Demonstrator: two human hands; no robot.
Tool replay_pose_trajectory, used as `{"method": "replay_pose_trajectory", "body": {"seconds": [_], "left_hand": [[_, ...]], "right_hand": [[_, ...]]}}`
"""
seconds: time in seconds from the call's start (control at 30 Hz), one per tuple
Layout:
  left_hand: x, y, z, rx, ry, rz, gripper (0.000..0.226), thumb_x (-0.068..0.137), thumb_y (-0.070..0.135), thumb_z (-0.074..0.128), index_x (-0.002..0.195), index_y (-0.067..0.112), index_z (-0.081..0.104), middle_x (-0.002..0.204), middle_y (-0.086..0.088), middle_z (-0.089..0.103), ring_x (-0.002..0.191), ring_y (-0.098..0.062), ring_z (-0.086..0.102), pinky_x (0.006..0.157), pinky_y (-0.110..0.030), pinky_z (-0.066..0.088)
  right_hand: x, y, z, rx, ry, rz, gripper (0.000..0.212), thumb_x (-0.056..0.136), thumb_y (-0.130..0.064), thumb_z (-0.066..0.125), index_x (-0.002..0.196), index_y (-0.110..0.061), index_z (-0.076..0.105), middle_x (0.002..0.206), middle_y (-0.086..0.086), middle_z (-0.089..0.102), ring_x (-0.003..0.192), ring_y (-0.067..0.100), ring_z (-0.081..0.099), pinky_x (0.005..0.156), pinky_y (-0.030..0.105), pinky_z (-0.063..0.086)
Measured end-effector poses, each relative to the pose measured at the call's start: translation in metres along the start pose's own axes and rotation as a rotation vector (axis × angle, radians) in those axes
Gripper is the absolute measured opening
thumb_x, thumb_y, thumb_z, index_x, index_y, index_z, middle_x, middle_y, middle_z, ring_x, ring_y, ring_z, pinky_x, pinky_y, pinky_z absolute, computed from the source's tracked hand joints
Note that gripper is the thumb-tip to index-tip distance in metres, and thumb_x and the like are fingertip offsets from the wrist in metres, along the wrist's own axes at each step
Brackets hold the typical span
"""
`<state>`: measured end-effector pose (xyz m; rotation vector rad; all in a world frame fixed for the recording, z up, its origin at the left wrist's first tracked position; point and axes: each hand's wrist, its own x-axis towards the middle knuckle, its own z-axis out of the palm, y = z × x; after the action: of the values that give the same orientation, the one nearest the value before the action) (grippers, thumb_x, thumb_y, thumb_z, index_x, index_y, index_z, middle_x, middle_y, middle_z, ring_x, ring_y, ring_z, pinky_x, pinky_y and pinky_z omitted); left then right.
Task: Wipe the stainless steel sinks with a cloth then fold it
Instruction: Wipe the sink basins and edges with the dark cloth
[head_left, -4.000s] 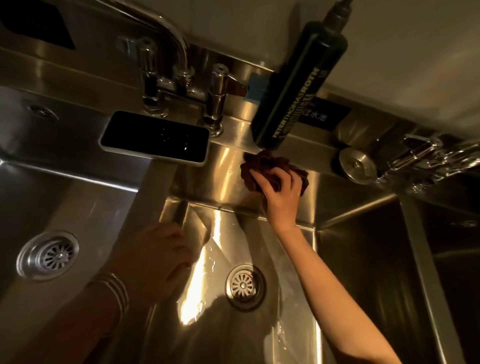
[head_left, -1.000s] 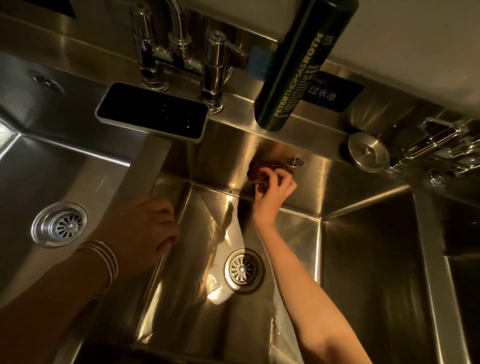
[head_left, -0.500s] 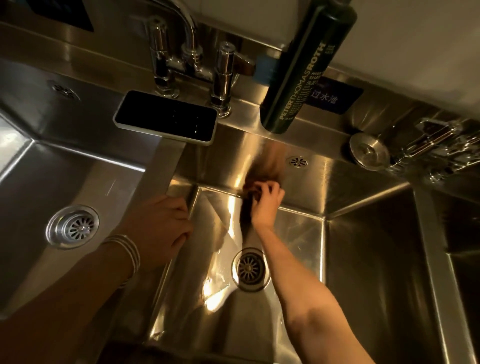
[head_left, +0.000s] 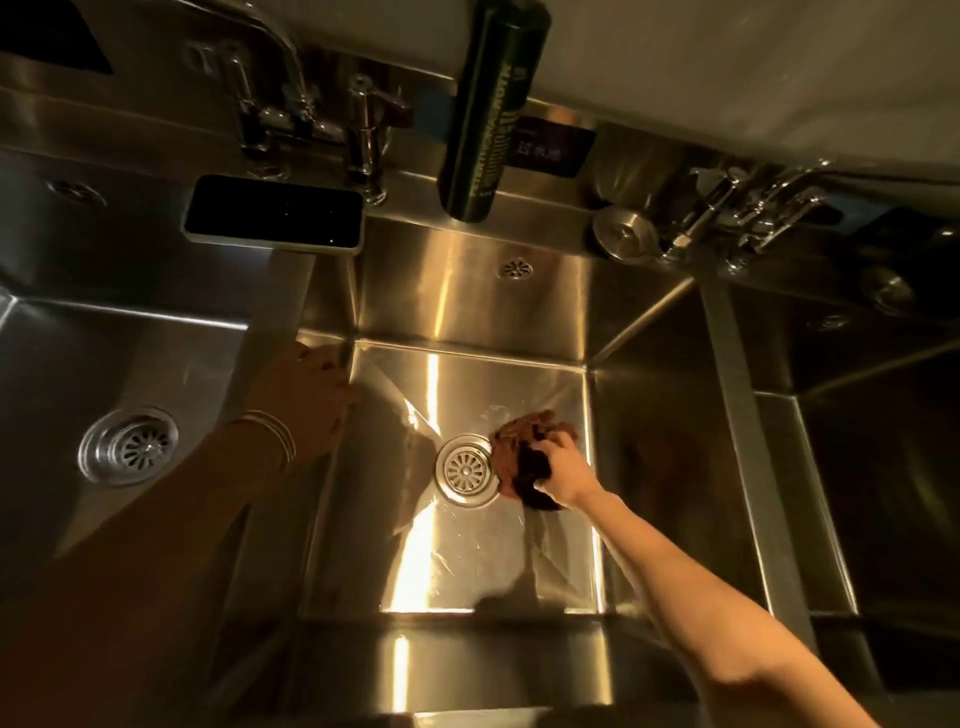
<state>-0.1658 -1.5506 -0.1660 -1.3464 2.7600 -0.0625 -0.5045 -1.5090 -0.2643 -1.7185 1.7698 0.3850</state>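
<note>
A bunched dark red-brown cloth (head_left: 522, 441) lies pressed on the floor of the middle steel sink (head_left: 467, 291), just right of its round drain (head_left: 464, 470). My right hand (head_left: 566, 475) grips the cloth from the near right side. My left hand (head_left: 306, 400), with thin bangles at the wrist, rests on the divider ridge between the left sink (head_left: 156, 338) and the middle sink, fingers curled over the edge and holding nothing. A third sink (head_left: 857, 415) lies to the right in shadow.
A dark phone (head_left: 274, 214) lies on the back ledge above the divider. A tall dark bottle (head_left: 491, 109) stands on the ledge behind the middle sink. A faucet (head_left: 291, 98) rises at the back left; a metal plug (head_left: 626, 234) and second faucet (head_left: 748, 208) sit at right.
My right hand has carried the cloth down from the back wall of the middle sink to its floor beside the drain. My left hand stays on the divider.
</note>
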Motion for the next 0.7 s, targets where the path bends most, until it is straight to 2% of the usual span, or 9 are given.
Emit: {"method": "replay_pose_trajectory", "body": {"seconds": [0.07, 0.13, 0.23, 0.27, 0.33, 0.4, 0.53, 0.63, 0.7], "left_hand": [[0.01, 0.016, 0.003, -0.051, -0.024, -0.039, 0.024, 0.05, 0.017, 0.079, 0.072, 0.013, 0.072, 0.077, -0.011, 0.069, 0.076, -0.038, 0.064, 0.066, -0.048, 0.052], [0.024, 0.045, 0.01, -0.144, -0.065, -0.004, 0.028, 0.053, 0.023, 0.079, 0.081, 0.018, 0.073, 0.086, -0.008, 0.069, 0.08, -0.033, 0.064, 0.069, -0.044, 0.052], [0.055, 0.102, 0.033, -0.282, -0.079, 0.109, 0.023, 0.063, 0.037, 0.067, 0.081, 0.024, 0.072, 0.089, -0.006, 0.069, 0.076, -0.028, 0.065, 0.064, -0.037, 0.053], [0.066, 0.12, 0.043, -0.318, -0.086, 0.163, 0.028, 0.067, 0.038, 0.064, 0.089, 0.024, 0.072, 0.097, -0.008, 0.068, 0.081, -0.029, 0.065, 0.068, -0.037, 0.054], [0.085, 0.15, 0.067, -0.342, -0.203, 0.212, 0.051, 0.079, 0.042, 0.061, 0.127, 0.025, 0.055, 0.136, -0.011, 0.048, 0.117, -0.032, 0.051, 0.095, -0.042, 0.045], [0.097, 0.174, 0.089, -0.27, -0.375, 0.201, 0.068, 0.088, 0.048, 0.051, 0.146, 0.03, 0.022, 0.156, -0.006, 0.013, 0.139, -0.03, 0.021, 0.112, -0.041, 0.024], [0.124, 0.216, 0.127, -0.21, -0.425, 0.171, 0.091, 0.084, 0.051, 0.057, 0.148, 0.032, -0.005, 0.157, -0.006, -0.012, 0.143, -0.032, -0.001, 0.115, -0.046, 0.013], [0.145, 0.234, 0.154, -0.19, -0.447, 0.213, 0.1, 0.082, 0.051, 0.061, 0.147, 0.03, -0.011, 0.155, -0.008, -0.018, 0.142, -0.039, -0.008, 0.114, -0.052, 0.012], [0.158, 0.24, 0.164, -0.212, -0.483, 0.2, 0.095, 0.084, 0.05, 0.059, 0.147, 0.033, -0.009, 0.155, -0.005, -0.021, 0.14, -0.041, -0.012, 0.113, -0.055, 0.011]], "right_hand": [[-0.034, -0.004, -0.011, -0.146, -0.081, -0.189, 0.053, 0.086, -0.017, 0.064, 0.136, -0.016, 0.048, 0.137, 0.009, 0.043, 0.125, 0.026, 0.045, 0.108, 0.034, 0.034], [-0.077, -0.005, -0.023, -0.259, -0.039, -0.387, 0.039, 0.091, -0.021, 0.055, 0.131, -0.017, 0.054, 0.131, 0.005, 0.052, 0.118, 0.024, 0.05, 0.102, 0.038, 0.04], [-0.143, 0.009, -0.043, -0.372, 0.098, -0.673, 0.027, 0.095, -0.027, 0.045, 0.111, -0.021, 0.066, 0.106, -0.004, 0.065, 0.099, 0.015, 0.058, 0.092, 0.029, 0.042], [-0.16, 0.018, -0.05, -0.414, 0.107, -0.726, 0.027, 0.096, -0.029, 0.042, 0.106, -0.023, 0.067, 0.101, -0.007, 0.065, 0.095, 0.013, 0.058, 0.09, 0.026, 0.041], [-0.185, 0.038, -0.06, -0.478, 0.082, -0.753, 0.033, 0.101, -0.032, 0.035, 0.101, -0.025, 0.067, 0.1, -0.008, 0.065, 0.092, 0.01, 0.058, 0.089, 0.023, 0.039], [-0.204, 0.058, -0.06, -0.551, 0.046, -0.776, 0.038, 0.101, -0.034, 0.03, 0.106, -0.026, 0.067, 0.104, -0.009, 0.065, 0.097, 0.008, 0.059, 0.093, 0.023, 0.037], [-0.215, 0.084, -0.045, -0.597, -0.077, -0.758, 0.029, 0.099, -0.034, 0.038, 0.111, -0.028, 0.064, 0.104, -0.011, 0.066, 0.104, 0.007, 0.059, 0.092, 0.023, 0.046], [-0.207, 0.096, -0.047, -0.56, -0.04, -0.681, 0.024, 0.097, -0.031, 0.043, 0.103, -0.026, 0.066, 0.098, -0.011, 0.066, 0.094, 0.006, 0.061, 0.082, 0.019, 0.046], [-0.201, 0.097, -0.045, -0.461, -0.033, -0.692, 0.019, 0.096, -0.03, 0.047, 0.095, -0.026, 0.066, 0.09, -0.013, 0.065, 0.087, 0.005, 0.06, 0.084, 0.016, 0.04]]}}
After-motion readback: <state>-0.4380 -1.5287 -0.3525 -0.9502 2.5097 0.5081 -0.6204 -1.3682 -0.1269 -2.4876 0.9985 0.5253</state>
